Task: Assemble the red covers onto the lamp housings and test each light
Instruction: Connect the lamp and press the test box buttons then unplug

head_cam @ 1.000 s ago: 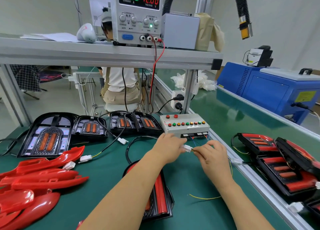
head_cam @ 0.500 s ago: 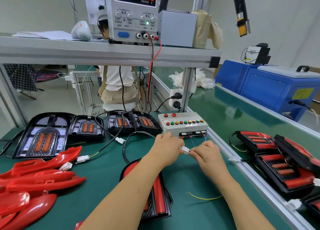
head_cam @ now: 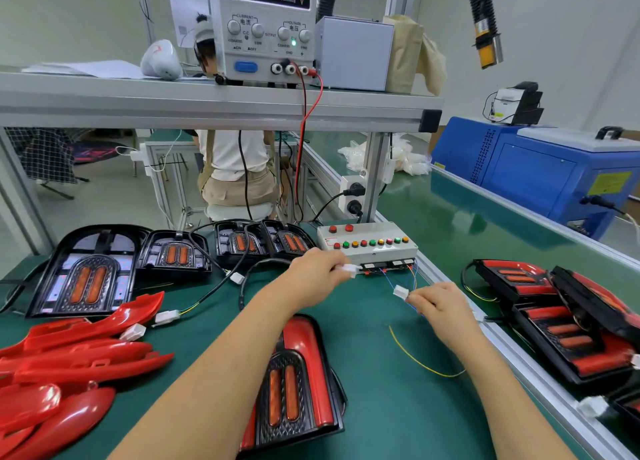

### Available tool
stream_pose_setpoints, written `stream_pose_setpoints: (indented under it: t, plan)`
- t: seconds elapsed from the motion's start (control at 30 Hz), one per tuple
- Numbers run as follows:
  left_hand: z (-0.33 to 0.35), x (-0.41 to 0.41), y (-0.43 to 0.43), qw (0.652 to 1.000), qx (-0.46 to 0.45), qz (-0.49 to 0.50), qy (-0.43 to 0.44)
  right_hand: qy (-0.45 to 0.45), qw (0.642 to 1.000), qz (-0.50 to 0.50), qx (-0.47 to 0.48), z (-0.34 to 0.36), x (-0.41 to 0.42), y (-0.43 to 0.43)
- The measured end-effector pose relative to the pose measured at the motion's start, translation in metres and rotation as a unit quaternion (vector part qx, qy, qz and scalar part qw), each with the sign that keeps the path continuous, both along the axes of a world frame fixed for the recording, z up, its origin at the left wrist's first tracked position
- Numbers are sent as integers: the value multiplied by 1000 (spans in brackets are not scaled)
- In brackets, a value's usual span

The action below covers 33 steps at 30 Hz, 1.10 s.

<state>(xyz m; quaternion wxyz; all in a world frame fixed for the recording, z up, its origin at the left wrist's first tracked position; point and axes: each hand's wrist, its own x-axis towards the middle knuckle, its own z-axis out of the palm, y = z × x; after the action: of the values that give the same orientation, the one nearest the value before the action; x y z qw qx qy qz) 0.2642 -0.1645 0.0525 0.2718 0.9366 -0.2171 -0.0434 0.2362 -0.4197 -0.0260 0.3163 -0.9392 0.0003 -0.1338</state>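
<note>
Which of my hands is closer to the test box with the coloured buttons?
Left. The left hand sits at the test box's front left corner; the right hand is farther off, in front of its right end.

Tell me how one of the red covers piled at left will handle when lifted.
The red covers look like thin moulded shells, so probably light and fairly stiff. Their glossy surface suggests a slippery grip. They lie overlapped in a loose pile, so lifting one may shift its neighbours.
</note>
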Motion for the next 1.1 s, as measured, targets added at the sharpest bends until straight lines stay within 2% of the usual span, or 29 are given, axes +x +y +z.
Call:
stream_pose_setpoints:
  t: [0.07, 0.1, 0.13, 0.17, 0.2, 0.23, 0.27, 0.3, 0.37, 0.43, 0.5, 0.57, 0.6, 0.63, 0.67, 0.7, 0.73, 0.8, 0.9, 1.0, 1.1]
  plan:
    - [9, -9, -1, 999, -13, -43, -19, 55, 987, -11, -150, -6, 4, 7]
    - [10, -15, -4, 997, 6, -60, -45, 52, 975, -9, -215, -7, 4, 12]
    - [10, -23, -7, 994, 22, -75, -75, 24, 972, -5, -233, -7, 4, 17]
    - [8, -31, -10, 990, 22, -95, -101, -13, 979, -1, -202, -3, 2, 23]
    - [4, -41, -13, 985, 12, -125, -119, -36, 992, 1, -122, 6, -2, 28]
    - [0, -51, -16, 978, 3, -160, -133, -16, 1000, 5, 7, 17, -6, 35]
    - [-5, -60, -18, 971, 3, -191, -146, 65, 987, 18, 148, 27, -11, 43]
    - [-9, -69, -20, 965, 15, -210, -157, 174, 954, 45, 241, 35, -16, 52]
    - [-19, -82, -20, 960, 58, -210, -173, 312, 899, 96, 293, 38, -29, 68]
    - [-24, -92, -13, 963, 88, -201, -159, 353, 875, 127, 306, 37, -41, 82]
    - [-21, -101, 1, 971, 24, -211, -106, 365, 862, 151, 316, 36, -50, 92]
    - [-14, -107, 20, 984, -55, -164, -52, 364, 857, 161, 326, 34, -57, 100]
    - [-13, -109, 33, 993, -60, -90, -49, 360, 860, 156, 327, 32, -58, 103]
    - [-14, -109, 48, 998, -20, 13, -63, 358, 862, 149, 327, 30, -60, 106]
    - [-16, -109, 65, 988, 59, 126, -64, 360, 864, 145, 320, 28, -63, 111]
    - [-19, -111, 81, 964, 154, 213, -27, 364, 868, 141, 307, 26, -66, 115]
    - [-23, -114, 92, 940, 226, 255, 33, 368, 872, 137, 293, 26, -69, 119]
    - [-36, -117, 98, 925, 260, 252, 114, 372, 873, 132, 285, 24, -74, 126]
    - [-49, -119, 88, 939, 212, 236, 135, 366, 878, 125, 281, 26, -81, 135]
    - [-55, -120, 79, 947, 117, 268, 131, 323, 915, 122, 208, 24, -85, 141]
    - [-62, -117, 80, 945, -40, 294, 137, 301, 909, 101, 269, 22, -87, 143]
